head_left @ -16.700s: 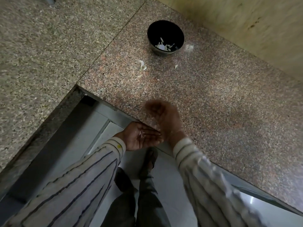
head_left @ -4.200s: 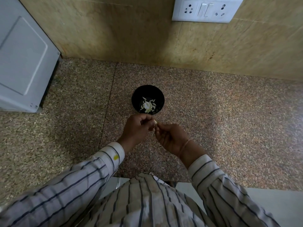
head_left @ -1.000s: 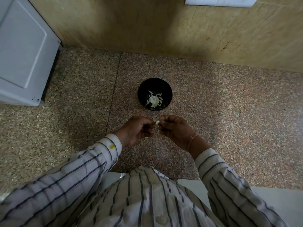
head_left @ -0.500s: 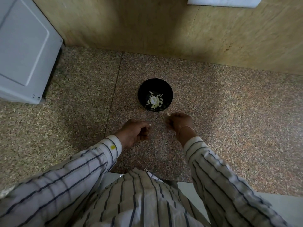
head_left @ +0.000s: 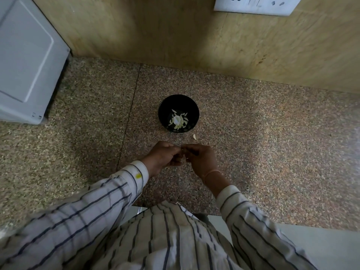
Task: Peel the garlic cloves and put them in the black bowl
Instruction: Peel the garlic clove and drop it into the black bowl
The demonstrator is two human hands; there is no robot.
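The black bowl (head_left: 164,112) stands on the speckled granite counter (head_left: 263,145) and holds several pale peeled garlic pieces (head_left: 177,120). One loose garlic clove (head_left: 194,136) lies on the counter just right of the bowl's near side. In front of the bowl, my left hand (head_left: 164,156) and my right hand (head_left: 201,158) meet fingertip to fingertip. Both have curled fingers and pinch a small garlic clove that is mostly hidden between them.
A pale grey appliance (head_left: 25,61) stands on the counter at the left against the tan wall. A white socket plate (head_left: 253,4) is on the wall at the top right. The counter's front edge (head_left: 292,223) runs close to my body.
My right hand reached out beside the bowl with a clove, then came back to my left hand. A clove now lies on the counter by the bowl.
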